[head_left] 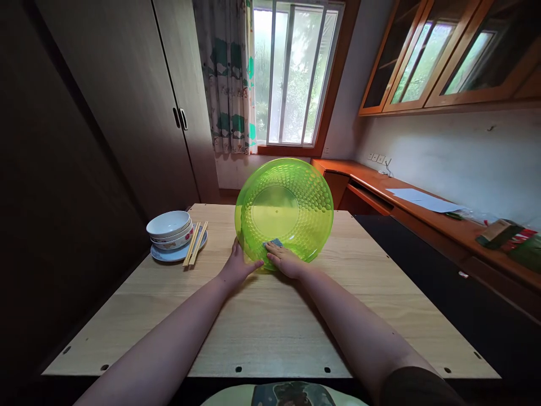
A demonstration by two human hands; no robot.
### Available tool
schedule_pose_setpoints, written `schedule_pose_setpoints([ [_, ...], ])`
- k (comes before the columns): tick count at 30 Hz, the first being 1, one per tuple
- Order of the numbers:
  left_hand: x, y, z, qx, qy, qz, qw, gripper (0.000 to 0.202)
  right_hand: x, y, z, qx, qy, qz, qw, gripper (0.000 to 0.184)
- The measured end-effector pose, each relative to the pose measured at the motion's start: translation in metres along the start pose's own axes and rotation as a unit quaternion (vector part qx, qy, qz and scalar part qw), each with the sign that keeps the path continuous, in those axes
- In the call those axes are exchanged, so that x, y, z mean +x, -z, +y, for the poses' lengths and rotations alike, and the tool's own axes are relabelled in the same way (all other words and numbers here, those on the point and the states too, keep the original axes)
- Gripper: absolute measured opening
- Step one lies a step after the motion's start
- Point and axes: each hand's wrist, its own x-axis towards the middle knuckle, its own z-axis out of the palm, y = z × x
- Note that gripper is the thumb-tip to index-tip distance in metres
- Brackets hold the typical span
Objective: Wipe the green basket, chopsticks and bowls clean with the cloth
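While the translucent green washbasin (276, 197) stands tipped up on its edge on the desk (253, 327), its hollow apparently turned toward the person, everything hinges on one small stretch of its lower wall, and look how closely the two sides share it! Down at the lower left, the left-hand grip (236, 268) is clamped on the basin, thumb reaching across the bottom rim, fingers up against the outside. Just right of that thumb lies the right-hand grip (285, 261), fingers close together and pressed over a small grey-blue cloth (276, 242), pinning it to the plastic; whether the right thumb pinches it too, I cannot tell. Only the far edge pokes out past the fingers, so the cloth sits directly under and ahead of them, and the right is plainly the nearer side. No long axis to read on the basin, it's round; what matters is the lean, with most of the wall rising above and beyond both grips. Off to the left, well apart, a stack of bowls (169, 225) sits on a plate (169, 257), wooden chopsticks (195, 245) resting over its right rim.
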Motion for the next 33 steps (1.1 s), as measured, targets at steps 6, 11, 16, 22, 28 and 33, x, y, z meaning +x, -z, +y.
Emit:
schedule_pose_setpoints([
  [6, 0.004, 0.006, -0.002, -0.008, -0.019, 0.076, 0.997, 0.099, -0.005, 0.002, -0.014, 0.002, 0.016, -0.021, 1.000, 0.066],
  [11, 0.004, 0.018, 0.005, -0.016, -0.015, 0.103, 0.994, 0.106, -0.005, 0.006, -0.008, -0.049, -0.017, -0.033, 0.998, 0.070],
  [16, 0.008, 0.030, 0.011, -0.029, -0.015, 0.116, 0.993, 0.103, -0.004, 0.010, 0.004, -0.100, -0.067, -0.030, 0.992, 0.075],
  [22, 0.017, 0.042, 0.007, -0.028, -0.016, 0.136, 0.990, 0.101, -0.004, 0.014, 0.008, -0.151, -0.137, 0.006, 0.979, 0.078],
  [28, 0.016, 0.044, 0.003, -0.036, -0.053, 0.116, 0.991, 0.091, -0.003, 0.013, 0.009, -0.139, -0.146, 0.000, 0.979, 0.079],
  [33, 0.008, 0.032, 0.004, -0.048, -0.077, 0.057, 0.994, 0.088, -0.001, 0.014, 0.015, -0.069, -0.116, -0.022, 0.991, 0.073],
])
